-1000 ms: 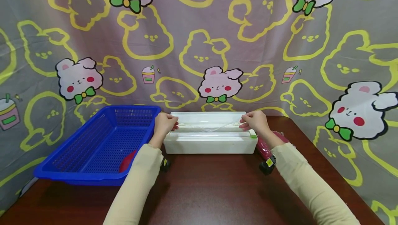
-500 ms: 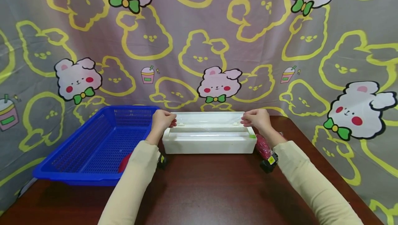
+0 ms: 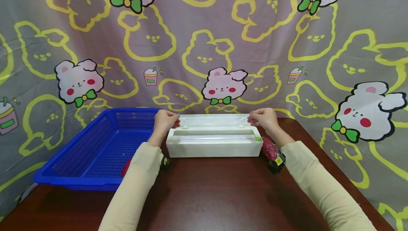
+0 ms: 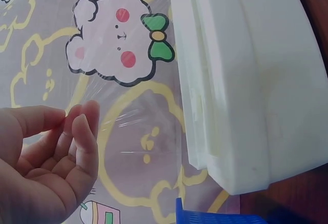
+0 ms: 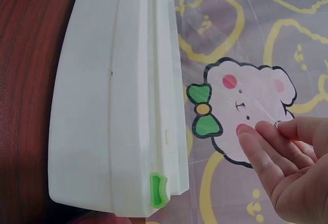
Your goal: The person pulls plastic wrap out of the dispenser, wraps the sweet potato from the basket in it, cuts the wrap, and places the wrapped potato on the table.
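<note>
A white cling film dispenser box stands on the table with its lid raised at the back and a roll inside. Clear cling film stretches up from the box between both hands. My left hand pinches one corner of the film between thumb and fingers, above the box's left end. At the right end, my right hand pinches the other corner. In the right wrist view, a green slide cutter sits at the box's end.
A blue plastic basket stands on the left, with a red item in it partly hidden by my sleeve. Right of the box lies a dark red, film-wrapped item. A patterned curtain hangs behind the brown table.
Both hands have risen slightly and moved a little apart, drawing the film up and tauter from the roll. The box stays in place.
</note>
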`<move>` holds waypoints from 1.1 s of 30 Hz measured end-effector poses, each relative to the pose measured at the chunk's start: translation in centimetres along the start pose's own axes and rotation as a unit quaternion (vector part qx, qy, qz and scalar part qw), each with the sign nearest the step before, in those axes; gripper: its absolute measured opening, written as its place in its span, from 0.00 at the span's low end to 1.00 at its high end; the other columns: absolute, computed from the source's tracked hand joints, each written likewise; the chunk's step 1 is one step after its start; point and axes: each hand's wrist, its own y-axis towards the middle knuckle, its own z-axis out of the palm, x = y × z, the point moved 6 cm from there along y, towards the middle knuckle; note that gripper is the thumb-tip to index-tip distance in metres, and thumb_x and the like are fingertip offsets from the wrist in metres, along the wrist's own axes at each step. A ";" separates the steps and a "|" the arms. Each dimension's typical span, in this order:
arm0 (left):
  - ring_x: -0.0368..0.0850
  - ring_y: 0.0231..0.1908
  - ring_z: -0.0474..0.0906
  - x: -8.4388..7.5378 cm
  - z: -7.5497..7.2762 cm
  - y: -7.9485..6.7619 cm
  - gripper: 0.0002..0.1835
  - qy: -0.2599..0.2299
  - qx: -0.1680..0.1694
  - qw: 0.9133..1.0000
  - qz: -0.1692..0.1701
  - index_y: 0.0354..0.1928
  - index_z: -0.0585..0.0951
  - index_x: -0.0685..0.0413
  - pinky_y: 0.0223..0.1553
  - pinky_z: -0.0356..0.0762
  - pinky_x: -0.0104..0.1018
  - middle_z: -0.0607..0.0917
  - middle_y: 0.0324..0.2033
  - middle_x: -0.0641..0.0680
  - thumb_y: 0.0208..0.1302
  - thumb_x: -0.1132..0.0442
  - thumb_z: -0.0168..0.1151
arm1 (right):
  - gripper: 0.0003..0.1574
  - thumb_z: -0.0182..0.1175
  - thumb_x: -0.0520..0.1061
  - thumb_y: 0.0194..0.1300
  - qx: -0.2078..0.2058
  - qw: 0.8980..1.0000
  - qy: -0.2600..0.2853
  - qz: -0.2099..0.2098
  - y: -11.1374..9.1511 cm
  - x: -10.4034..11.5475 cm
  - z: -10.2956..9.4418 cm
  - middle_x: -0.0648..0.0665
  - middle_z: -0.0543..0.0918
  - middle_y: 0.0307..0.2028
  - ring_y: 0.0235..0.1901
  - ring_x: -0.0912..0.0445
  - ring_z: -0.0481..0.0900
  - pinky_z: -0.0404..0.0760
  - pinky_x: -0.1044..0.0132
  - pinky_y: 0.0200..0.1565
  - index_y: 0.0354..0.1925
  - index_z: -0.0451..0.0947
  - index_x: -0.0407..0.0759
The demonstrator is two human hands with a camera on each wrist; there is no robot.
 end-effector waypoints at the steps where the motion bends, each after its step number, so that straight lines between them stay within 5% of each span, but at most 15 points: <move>1: 0.40 0.15 0.78 0.0 0.0 0.0 0.11 -0.001 0.000 1.000 0.001 0.33 0.81 0.74 0.26 0.78 0.38 0.82 0.21 0.61 0.56 0.68 0.57 | 0.16 0.53 0.36 0.62 0.000 1.000 0.003 0.000 0.0 0.1 0.0 0.34 0.82 0.31 0.25 0.57 0.81 0.77 0.56 0.36 0.42 0.73 0.21; 21: 0.51 0.22 0.81 -1.2 -1.4 0.0 0.12 0.024 -0.015 1.000 0.002 0.32 0.82 0.70 0.17 0.74 0.28 0.82 0.23 0.61 0.57 0.65 0.57 | 0.17 0.53 0.34 0.61 0.014 0.998 0.058 -0.019 0.8 1.2 0.1 0.39 0.82 0.25 0.25 0.53 0.82 0.78 0.56 0.35 0.43 0.71 0.17; 28: 0.37 0.13 0.76 -1.5 -1.8 0.1 0.12 0.023 -0.022 0.999 0.002 0.31 0.82 0.70 0.15 0.72 0.26 0.83 0.22 0.61 0.56 0.65 0.57 | 0.18 0.52 0.33 0.61 0.013 0.997 0.065 -0.027 0.7 1.9 0.1 0.43 0.81 0.23 0.25 0.55 0.81 0.78 0.59 0.34 0.44 0.70 0.16; 33: 0.40 0.15 0.78 -1.9 -2.0 0.0 0.12 0.026 -0.022 0.999 0.012 0.31 0.82 0.70 0.16 0.73 0.27 0.82 0.22 0.61 0.57 0.65 0.56 | 0.17 0.52 0.33 0.61 0.013 0.997 0.071 -0.034 0.7 2.3 0.1 0.43 0.81 0.22 0.23 0.56 0.81 0.78 0.59 0.32 0.43 0.70 0.16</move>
